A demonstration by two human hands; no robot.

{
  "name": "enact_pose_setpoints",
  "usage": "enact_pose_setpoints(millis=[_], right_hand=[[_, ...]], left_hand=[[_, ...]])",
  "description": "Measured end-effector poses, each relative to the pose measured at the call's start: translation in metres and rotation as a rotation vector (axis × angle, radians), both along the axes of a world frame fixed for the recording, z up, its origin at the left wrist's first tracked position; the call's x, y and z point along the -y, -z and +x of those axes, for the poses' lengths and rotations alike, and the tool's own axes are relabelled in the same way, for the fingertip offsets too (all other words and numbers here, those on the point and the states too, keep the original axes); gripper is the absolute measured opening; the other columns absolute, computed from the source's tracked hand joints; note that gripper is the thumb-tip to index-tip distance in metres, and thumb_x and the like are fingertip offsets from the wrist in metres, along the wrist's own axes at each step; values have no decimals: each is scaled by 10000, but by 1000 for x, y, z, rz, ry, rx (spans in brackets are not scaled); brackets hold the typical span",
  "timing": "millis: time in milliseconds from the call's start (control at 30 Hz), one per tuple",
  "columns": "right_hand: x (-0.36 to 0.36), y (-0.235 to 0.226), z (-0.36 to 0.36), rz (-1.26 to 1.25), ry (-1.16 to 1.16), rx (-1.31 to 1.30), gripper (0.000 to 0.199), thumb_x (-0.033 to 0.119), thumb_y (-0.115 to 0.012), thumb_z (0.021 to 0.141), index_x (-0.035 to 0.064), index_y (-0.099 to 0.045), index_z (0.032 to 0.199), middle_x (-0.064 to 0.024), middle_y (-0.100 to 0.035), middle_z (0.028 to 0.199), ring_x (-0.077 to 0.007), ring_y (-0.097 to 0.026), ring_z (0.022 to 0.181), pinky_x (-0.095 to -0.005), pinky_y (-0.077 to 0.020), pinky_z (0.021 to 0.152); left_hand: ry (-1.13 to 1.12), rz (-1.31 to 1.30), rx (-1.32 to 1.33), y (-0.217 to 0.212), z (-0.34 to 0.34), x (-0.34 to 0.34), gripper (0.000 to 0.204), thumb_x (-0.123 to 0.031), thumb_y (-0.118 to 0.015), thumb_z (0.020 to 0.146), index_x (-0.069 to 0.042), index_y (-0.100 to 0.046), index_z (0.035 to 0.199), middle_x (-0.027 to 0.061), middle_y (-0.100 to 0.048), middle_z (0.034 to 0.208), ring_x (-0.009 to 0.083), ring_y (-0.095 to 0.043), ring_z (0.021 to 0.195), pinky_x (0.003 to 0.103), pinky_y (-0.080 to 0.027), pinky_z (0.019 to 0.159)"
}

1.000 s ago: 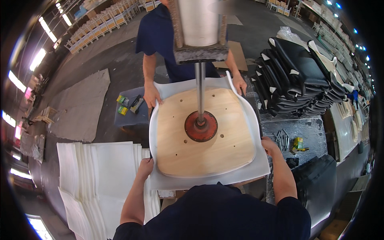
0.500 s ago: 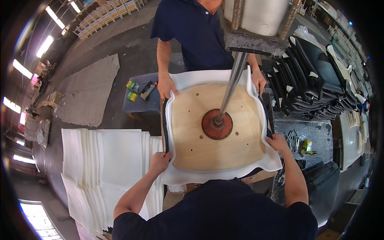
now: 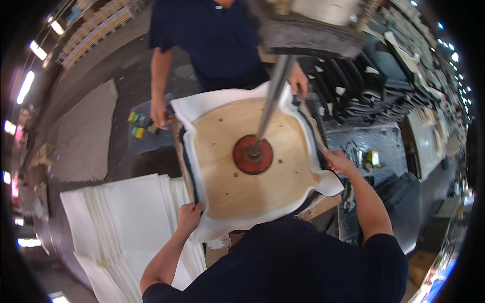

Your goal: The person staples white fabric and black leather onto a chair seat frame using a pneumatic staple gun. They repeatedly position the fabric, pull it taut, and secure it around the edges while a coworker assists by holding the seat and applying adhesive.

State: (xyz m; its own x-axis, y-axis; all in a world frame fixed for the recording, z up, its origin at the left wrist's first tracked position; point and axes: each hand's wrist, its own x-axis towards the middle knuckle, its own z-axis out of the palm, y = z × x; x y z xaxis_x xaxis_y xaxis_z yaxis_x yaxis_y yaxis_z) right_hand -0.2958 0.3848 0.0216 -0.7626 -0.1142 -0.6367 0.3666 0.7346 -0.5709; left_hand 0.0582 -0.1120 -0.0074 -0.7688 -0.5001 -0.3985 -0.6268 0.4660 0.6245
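Between the two hands, in the head view, lies a square plywood seat board (image 3: 250,161) with rounded corners, resting on a thick white foam pad (image 3: 273,214) whose edges curl up around it. At the board's middle a round red-brown press disc (image 3: 252,155) sits flat, and a grey metal rod (image 3: 273,93) rises from it toward a dark padded press head (image 3: 313,33) above.

The person's left hand (image 3: 188,216) curls its fingers over the near left corner of the foam, pinching the white edge. The right hand (image 3: 337,161) presses on the foam's right edge, fingers bent over it; how tightly it grips is hard to judge from this angle.

Across the board from both hands, a co-worker in a dark blue shirt (image 3: 212,35) holds the far side: one hand (image 3: 160,115) hangs at the far left corner, the other (image 3: 299,81) rests at the far right corner beside the rod.

Left of the left hand, a stack of white foam sheets (image 3: 116,222) lies spread. Beyond the right hand, black upholstered seat covers (image 3: 364,96) are piled in rows. Small green and yellow items (image 3: 137,125) lie on a grey surface near the co-worker's hanging hand.
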Motion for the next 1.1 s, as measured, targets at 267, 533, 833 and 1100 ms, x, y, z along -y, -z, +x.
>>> enact_pose_setpoints(millis=[267, 533, 833, 1100], right_hand=[[-2, -2, 3, -28, 29, 20, 907, 930, -442, 978, 74, -638, 755, -44, -609, 684, -169, -601, 581, -317, -502, 547], [-10, 1, 7, -36, 63, -18, 848, 861, -491, 1016, 75, -646, 741, -30, -596, 651, -158, -578, 553, -317, -475, 504], [87, 12, 17, -156, -251, -850, 277, 322, -759, 1026, 46, -755, 1048, -154, -766, 915, -296, -763, 850, -398, -589, 765], [147, 71, 56, -64, -496, -1055, 569, 298, -690, 1043, 54, -567, 1542, -225, -511, 1630, -460, -471, 1515, -564, -395, 1235]], left_hand=[[5, -68, -18, 2, -3, -2, 488, -331, -726, 1003, 60, -645, 722, 262, -605, 651, 386, -616, 580, 519, -481, 616], [-7, -56, -32, 0, -7, -5, 483, -333, -722, 1015, 61, -650, 746, 244, -591, 634, 333, -578, 556, 498, -464, 610], [-241, 282, -505, -67, -73, 14, 369, -318, -605, 1161, -64, -705, 912, -1, -645, 788, 95, -649, 763, 312, -539, 705], [219, -287, -466, 26, -111, -77, 588, -264, -657, 1088, -111, -503, 1635, 220, -417, 1712, 367, -362, 1620, 520, -299, 1314]])
